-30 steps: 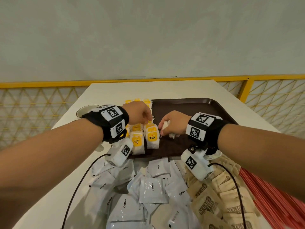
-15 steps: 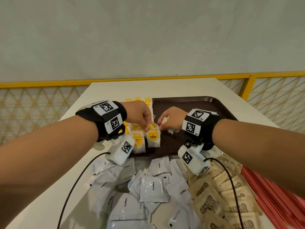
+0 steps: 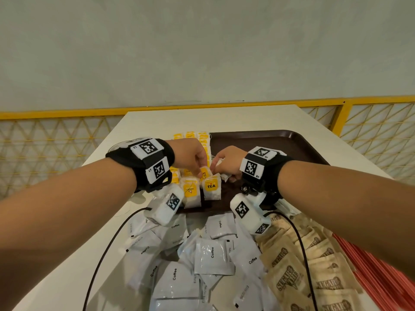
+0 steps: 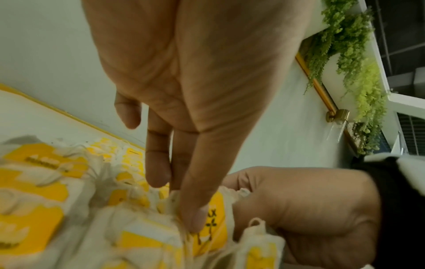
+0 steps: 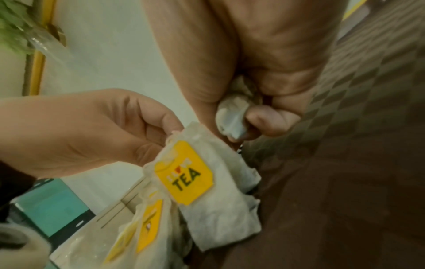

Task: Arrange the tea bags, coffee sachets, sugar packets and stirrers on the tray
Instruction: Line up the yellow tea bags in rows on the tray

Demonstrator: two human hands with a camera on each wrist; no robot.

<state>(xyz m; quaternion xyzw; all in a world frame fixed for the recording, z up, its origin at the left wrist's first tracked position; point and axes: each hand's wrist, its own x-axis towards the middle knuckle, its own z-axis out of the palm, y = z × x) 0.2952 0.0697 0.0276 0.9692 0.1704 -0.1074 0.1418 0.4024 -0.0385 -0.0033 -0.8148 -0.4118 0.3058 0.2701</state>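
**Tea bag placement: row in progress on the tray**

Your left hand (image 3: 190,157) pinches the top edge of a tea bag (image 3: 204,172) between thumb and fingertips, at frame centre. A second ago it was lower, against the row; it has since lifted the bag slightly and tilted it. Your right hand (image 3: 226,162) is curled around a bunched spare tea bag (image 5: 232,118), as before.

The bag labelled TEA (image 3: 211,187) stands at the near end of the row on the brown tray (image 3: 280,142); more tea bags run toward the upper part of the tray's left side.

Judgement: the tea bag stage is not finished. Coffee sachets (image 3: 212,254), sugar packets (image 3: 289,272) and red stirrers (image 3: 381,281) lie on the table (image 3: 202,117) in the lower frame, off the tray.
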